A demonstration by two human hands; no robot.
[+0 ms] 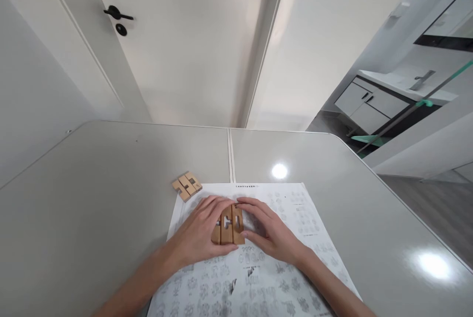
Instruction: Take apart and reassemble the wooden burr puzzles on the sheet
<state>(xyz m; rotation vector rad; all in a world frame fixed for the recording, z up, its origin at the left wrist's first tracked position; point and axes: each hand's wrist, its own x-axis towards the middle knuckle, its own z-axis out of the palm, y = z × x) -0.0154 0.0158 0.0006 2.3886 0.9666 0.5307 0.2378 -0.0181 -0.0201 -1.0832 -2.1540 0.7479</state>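
Several flat wooden puzzle pieces [226,225] with cut-out notches lie side by side on a printed paper sheet [291,218]. My left hand [203,226] curves over their left part, fingers at the far edge and thumb along the near edge, hiding some of the wood. On the other side, my right hand [268,231] holds the right edge, with fingertips at the far corner and the thumb against the side. A second group of notched wooden pieces [187,186] rests beyond my left hand, at the paper's far left corner.
The paper bears rows of small line drawings and lies on a glossy grey table [111,199] with a seam [231,154] down its middle. Beyond the table stands a white door [185,51] with a black handle [118,13]. A sink cabinet [380,103] is at far right.
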